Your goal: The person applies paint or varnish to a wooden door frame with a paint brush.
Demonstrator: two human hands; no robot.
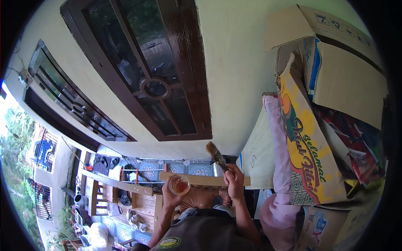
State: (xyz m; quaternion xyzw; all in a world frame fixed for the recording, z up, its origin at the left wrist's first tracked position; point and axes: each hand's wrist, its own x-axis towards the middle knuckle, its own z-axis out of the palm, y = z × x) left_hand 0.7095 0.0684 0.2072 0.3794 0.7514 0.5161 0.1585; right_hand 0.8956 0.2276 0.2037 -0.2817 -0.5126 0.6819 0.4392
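The left hand is closed around a small clear cup of amber liquid, kept level and just beside the brush, seemingly for easy dipping. The right hand grips the handle of a paintbrush, bristles tilted up toward the glossy dark brown window frame on the pale wall. Cardboard boxes are stacked on the right.

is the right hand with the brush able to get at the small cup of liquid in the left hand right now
Probably yes. The right hand holds the dark-bristled paintbrush with its bristles pointing up, beside the small clear plastic cup of amber liquid in the left hand. Nothing lies between them, and the cup's mouth is open.
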